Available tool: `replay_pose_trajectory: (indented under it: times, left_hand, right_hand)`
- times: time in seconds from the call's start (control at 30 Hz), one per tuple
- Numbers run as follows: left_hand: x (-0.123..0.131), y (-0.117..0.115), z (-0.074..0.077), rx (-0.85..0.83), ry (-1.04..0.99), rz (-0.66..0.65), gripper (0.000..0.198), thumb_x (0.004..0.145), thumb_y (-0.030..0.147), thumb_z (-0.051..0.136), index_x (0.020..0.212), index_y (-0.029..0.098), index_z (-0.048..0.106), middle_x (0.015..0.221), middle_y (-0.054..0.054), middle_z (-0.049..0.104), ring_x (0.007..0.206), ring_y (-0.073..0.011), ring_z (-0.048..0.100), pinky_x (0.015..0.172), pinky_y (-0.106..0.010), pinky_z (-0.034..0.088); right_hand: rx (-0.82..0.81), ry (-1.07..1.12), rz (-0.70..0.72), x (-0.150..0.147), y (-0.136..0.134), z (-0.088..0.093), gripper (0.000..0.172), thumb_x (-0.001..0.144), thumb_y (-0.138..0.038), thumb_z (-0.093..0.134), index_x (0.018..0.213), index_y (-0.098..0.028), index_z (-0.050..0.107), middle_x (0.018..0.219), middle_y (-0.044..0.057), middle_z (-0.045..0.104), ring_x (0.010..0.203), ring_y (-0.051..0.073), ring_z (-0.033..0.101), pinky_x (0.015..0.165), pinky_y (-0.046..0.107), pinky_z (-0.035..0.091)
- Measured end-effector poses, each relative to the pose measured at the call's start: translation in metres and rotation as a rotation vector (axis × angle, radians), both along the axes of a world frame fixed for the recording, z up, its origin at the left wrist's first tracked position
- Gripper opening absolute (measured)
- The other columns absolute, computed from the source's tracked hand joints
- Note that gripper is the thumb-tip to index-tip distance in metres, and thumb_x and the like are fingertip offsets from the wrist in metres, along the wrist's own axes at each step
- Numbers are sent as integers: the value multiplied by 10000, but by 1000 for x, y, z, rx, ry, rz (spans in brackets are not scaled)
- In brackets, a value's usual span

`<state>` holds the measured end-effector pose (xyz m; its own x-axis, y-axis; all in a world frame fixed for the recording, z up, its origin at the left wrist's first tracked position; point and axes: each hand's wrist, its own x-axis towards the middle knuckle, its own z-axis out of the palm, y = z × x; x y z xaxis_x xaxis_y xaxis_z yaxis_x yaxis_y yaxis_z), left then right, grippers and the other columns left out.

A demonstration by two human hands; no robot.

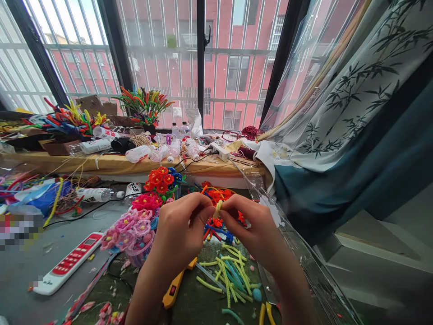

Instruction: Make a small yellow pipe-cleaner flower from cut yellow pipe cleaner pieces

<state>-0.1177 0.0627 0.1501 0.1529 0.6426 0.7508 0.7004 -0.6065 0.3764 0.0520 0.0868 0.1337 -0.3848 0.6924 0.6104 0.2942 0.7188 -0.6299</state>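
My left hand (184,223) and my right hand (252,225) meet above the table, fingertips pinched on a short, bent piece of pale yellow pipe cleaner (218,208). Part of it is hidden by the fingers. Below them lies a loose pile of cut yellow-green pipe cleaners (226,275) with a few blue-green ones among them. Behind the hands is a heap of orange and red pipe cleaner pieces (219,195). Pink pipe cleaner flowers (135,228) stand just left of my left hand, with red-orange flowers (160,180) farther back.
A yellow glue gun (174,289) lies under my left forearm. Yellow-handled scissors (269,311) are by my right forearm. A white and red remote (69,264) rests on the left. Plastic bottles (138,153) and a power strip (220,152) crowd the windowsill. Curtains hang at right.
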Motion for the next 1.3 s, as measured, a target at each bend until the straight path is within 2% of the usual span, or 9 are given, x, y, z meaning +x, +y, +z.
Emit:
replay_pose_trajectory:
  times: [0.3, 0.47, 0.83, 1.0, 1.3]
  left_hand:
    - [-1, -1, -7, 225, 160, 98, 165, 899, 61, 524, 787, 182, 525, 665, 32, 536, 544, -102, 465, 556, -225, 341]
    - [0, -2, -8, 257, 208, 111, 143, 920, 83, 525, 813, 179, 525, 678, 28, 522, 558, -111, 464, 561, -233, 342]
    - [-2, -2, -7, 135, 95, -32, 164, 911, 59, 527, 812, 189, 536, 673, 40, 545, 566, -91, 490, 553, -206, 362]
    - [-4, -1, -7, 57, 50, -45, 173, 902, 75, 532, 770, 185, 543, 651, 39, 557, 543, -91, 484, 540, -209, 362]
    - [-3, 1, -2, 20, -9, -68, 190, 857, 75, 550, 692, 171, 558, 566, 62, 509, 493, -73, 452, 500, -187, 344]
  right_hand:
    - [64, 53, -54, -7, 0, -2, 134, 917, -145, 572, 797, -201, 595, 725, -25, 593, 652, 120, 545, 627, 221, 435]
    - [18, 56, -37, -9, 3, -3, 143, 950, -263, 581, 826, -206, 626, 751, -6, 647, 658, 139, 583, 618, 231, 458]
    - [-22, 53, 13, -3, 7, -4, 181, 942, -287, 585, 785, -204, 621, 706, -14, 630, 639, 136, 571, 604, 229, 457]
    - [-11, 54, 14, -4, 9, -7, 170, 936, -282, 584, 790, -206, 628, 731, 0, 638, 663, 146, 582, 620, 240, 465]
    - [15, 43, 18, -5, 10, -9, 158, 932, -278, 590, 799, -207, 637, 748, 5, 648, 677, 146, 597, 622, 234, 474]
